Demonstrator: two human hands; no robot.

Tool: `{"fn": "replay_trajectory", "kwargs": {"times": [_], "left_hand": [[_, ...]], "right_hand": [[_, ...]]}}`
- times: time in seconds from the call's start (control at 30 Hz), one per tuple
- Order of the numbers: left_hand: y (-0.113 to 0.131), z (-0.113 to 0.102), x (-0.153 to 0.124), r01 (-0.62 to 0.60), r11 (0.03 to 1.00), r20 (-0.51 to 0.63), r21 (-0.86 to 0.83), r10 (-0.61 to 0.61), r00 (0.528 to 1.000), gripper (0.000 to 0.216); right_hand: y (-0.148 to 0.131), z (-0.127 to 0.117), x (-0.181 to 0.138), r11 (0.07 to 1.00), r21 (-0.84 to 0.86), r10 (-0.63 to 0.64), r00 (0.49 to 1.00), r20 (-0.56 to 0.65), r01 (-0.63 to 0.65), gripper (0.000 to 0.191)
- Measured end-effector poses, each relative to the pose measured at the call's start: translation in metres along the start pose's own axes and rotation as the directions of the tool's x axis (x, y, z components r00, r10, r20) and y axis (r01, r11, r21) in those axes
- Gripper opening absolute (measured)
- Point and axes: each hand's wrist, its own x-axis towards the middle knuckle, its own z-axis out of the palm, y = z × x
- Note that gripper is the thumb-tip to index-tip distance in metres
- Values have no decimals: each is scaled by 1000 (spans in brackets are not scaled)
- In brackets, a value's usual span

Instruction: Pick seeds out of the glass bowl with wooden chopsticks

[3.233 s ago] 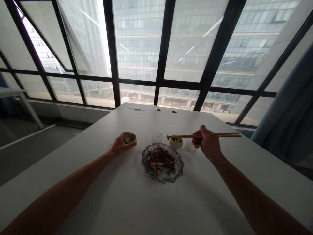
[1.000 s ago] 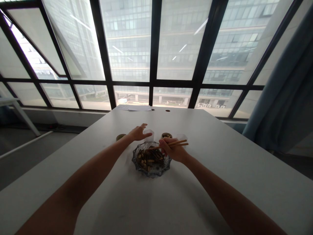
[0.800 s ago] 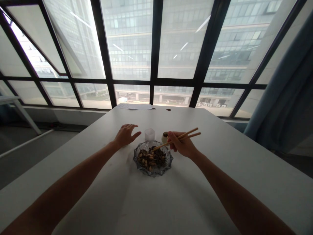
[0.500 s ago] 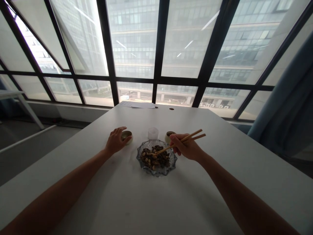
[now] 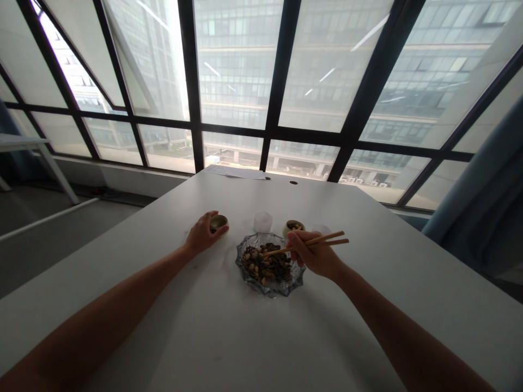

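Note:
My left hand (image 5: 201, 234) curves around a small round bowl (image 5: 219, 221), with the thumb on its near side and the fingers on its far side; a few dark bits lie inside. A pair of wooden chopsticks (image 5: 327, 238) is held in my right hand (image 5: 316, 256), above the right side of a scalloped glass dish (image 5: 240, 262). Their tips touch a mix of dark seeds and pale nuts (image 5: 272, 267) in that dish. Just beyond my right hand stands a second small bowl (image 5: 295, 224) with some pale and dark pieces in it.
Behind the glass dish sits a translucent cup (image 5: 262, 222). Another translucent piece (image 5: 321, 229) is partly hidden behind my right hand. Papers (image 5: 237, 173) lie at the far end of the white table (image 5: 229, 337), before large windows. A blue curtain (image 5: 478, 201) hangs at right.
The view has shifted slightly, so the table things appear farther right. My left fingers sit closer around the small bowl. The chopstick tips remain in the glass dish.

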Motion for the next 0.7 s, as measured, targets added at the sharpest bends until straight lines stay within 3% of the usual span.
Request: {"fn": "replay_trajectory", "kwargs": {"times": [0.1, 0.23, 0.43, 0.57, 0.7], "left_hand": [[-1, 0, 1, 46, 998, 26, -35, -45, 999, 66], [-1, -2, 0, 71, 993, 22, -97, -70, 997, 75], [2, -2, -2, -114, 985, -87, -129, 104, 991, 78], [1, 0, -2, -186, 975, -127, -123, 170, 977, 74], [2, 0, -2, -175, 979, -112, -109, 163, 980, 72]], "right_hand": [[2, -1, 3, 997, 78, 26, 991, -127, -16, 60], [6, -8, 12, 958, 265, 186, 938, -292, -108, 62], [10, -16, 18, 856, 492, 326, 906, -271, -161, 51], [6, -16, 17, 841, 528, 298, 917, -266, -120, 49], [3, -14, 16, 844, 530, 260, 927, -269, -82, 51]]}}
